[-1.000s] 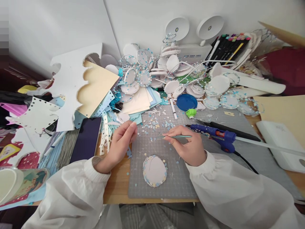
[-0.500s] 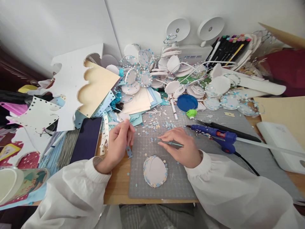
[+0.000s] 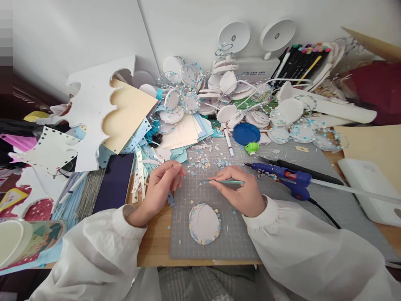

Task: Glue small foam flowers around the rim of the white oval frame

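Tweezers (image 3: pixel 230 182) in right grip (image 3: pixel 242 192), tips unclear.

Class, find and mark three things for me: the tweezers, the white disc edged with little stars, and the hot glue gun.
Tweezers (image 3: pixel 232 182): head view, on the long shank.
White disc (image 3: pixel 204 223): head view, middle of its plain face.
Hot glue gun (image 3: pixel 275 171): head view, on the blue barrel.

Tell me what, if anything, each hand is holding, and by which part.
The right hand holds tweezers near their tips. I cannot tell whether the left hand holds anything.
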Tool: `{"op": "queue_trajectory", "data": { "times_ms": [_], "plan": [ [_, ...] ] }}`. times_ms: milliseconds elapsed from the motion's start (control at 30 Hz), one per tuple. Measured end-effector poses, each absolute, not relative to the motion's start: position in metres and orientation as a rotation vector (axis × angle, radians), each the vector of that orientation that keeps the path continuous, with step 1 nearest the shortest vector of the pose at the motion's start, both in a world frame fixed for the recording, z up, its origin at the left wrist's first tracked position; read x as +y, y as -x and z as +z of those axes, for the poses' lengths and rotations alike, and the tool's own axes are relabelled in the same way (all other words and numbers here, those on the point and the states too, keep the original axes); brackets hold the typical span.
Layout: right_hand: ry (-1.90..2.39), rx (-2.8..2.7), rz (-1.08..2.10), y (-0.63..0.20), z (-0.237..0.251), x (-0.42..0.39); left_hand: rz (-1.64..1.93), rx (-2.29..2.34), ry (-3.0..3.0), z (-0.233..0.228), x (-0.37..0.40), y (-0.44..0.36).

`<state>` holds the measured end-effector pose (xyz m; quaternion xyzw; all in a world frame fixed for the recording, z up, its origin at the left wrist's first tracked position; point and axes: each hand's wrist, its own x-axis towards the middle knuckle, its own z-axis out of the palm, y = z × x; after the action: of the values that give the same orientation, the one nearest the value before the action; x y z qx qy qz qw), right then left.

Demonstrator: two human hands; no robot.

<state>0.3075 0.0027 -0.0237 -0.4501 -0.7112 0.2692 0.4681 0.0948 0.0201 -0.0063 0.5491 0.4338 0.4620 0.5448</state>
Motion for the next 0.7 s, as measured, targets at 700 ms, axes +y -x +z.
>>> {"op": "queue_trajectory", "data": {
  "times_ms": [700],
  "plan": [
    [1.055,-1.339,1.056,-0.3109,-0.0141,0.0022,0.929,0.962,-1.760,-0.0070,0.0145,-0.1027]
  ]
}}
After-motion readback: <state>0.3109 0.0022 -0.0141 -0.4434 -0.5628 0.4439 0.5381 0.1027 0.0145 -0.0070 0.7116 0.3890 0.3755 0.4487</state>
